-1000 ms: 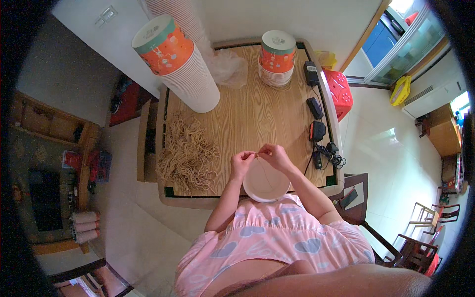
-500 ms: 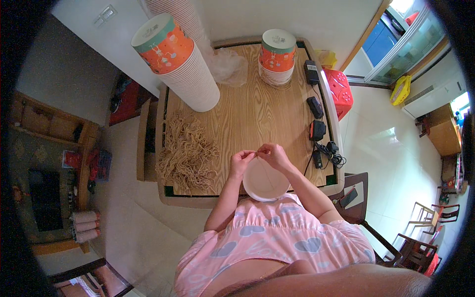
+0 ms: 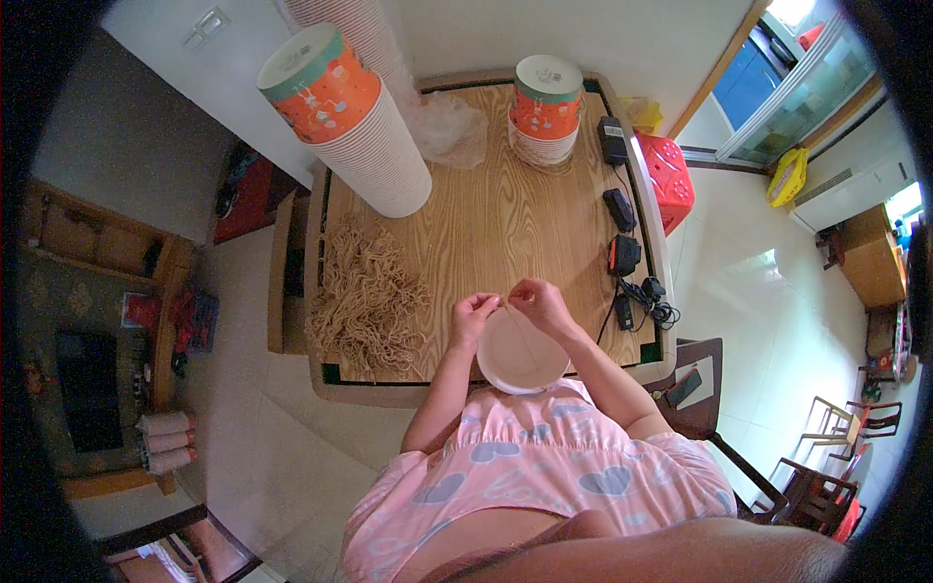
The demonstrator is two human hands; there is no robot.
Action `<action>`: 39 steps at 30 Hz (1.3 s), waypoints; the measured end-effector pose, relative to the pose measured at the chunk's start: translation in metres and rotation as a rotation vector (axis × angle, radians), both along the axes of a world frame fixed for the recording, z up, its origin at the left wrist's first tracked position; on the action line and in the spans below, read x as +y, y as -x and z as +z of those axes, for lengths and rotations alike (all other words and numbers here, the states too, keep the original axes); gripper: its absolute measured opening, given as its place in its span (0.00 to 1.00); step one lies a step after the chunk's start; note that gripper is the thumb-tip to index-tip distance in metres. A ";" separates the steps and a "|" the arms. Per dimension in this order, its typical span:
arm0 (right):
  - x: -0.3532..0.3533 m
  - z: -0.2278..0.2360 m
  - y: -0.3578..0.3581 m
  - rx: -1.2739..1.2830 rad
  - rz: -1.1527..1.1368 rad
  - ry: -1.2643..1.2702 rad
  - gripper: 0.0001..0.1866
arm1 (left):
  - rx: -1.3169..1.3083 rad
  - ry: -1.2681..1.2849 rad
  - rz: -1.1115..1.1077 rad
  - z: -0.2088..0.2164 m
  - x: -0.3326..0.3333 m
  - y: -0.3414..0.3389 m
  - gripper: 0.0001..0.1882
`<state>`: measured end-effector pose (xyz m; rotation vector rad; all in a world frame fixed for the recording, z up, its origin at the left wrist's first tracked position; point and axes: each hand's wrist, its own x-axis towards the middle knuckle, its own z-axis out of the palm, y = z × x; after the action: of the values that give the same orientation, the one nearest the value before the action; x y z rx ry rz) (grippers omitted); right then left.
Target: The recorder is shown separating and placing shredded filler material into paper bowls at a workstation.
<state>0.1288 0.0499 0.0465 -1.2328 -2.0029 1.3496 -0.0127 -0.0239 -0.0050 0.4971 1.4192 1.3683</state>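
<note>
A white paper bucket rests at the table's near edge against my body, its round face turned up toward me. Across it runs a thin cord, reaching up to my fingertips at the far rim. My left hand pinches at that rim, thumb and forefinger together. Close beside it, my right hand is closed in a pinch on the cord. The fingertips cover the exact spot where cord and rim meet. To the left lies a loose heap of tan twisted cords.
A tall leaning stack of paper buckets stands far left, a shorter stack far right. Clear plastic wrap lies between them. Black adapters with cables line the table's right edge. A red stool is beyond it.
My right hand has shifted slightly, its fingertips a little farther from the left ones. The bucket and the cord heap stay where they were.
</note>
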 end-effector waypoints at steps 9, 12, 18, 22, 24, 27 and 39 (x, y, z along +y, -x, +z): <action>0.000 0.002 0.005 0.105 0.018 0.020 0.07 | -0.261 -0.010 -0.021 0.003 -0.002 0.005 0.06; 0.003 0.005 0.007 0.062 0.055 0.029 0.06 | -0.262 -0.017 -0.037 0.002 -0.002 0.005 0.07; 0.005 0.004 0.006 0.002 0.100 0.033 0.07 | -0.269 -0.028 -0.026 0.008 -0.002 0.002 0.04; 0.006 0.003 0.004 -0.011 0.134 0.009 0.07 | -0.263 -0.018 -0.040 0.010 -0.002 0.002 0.04; 0.006 0.002 0.004 -0.035 0.147 0.000 0.07 | -0.239 -0.015 -0.030 0.008 -0.001 0.001 0.04; 0.006 0.004 0.005 -0.049 0.137 0.023 0.07 | -0.092 -0.064 -0.038 0.007 -0.001 -0.003 0.04; 0.006 -0.003 0.004 -0.027 0.086 0.015 0.06 | 0.150 0.007 -0.095 0.005 -0.003 0.000 0.04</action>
<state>0.1246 0.0561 0.0434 -1.1895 -2.0897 1.3975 -0.0132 -0.0273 0.0005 0.6663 1.5007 1.2711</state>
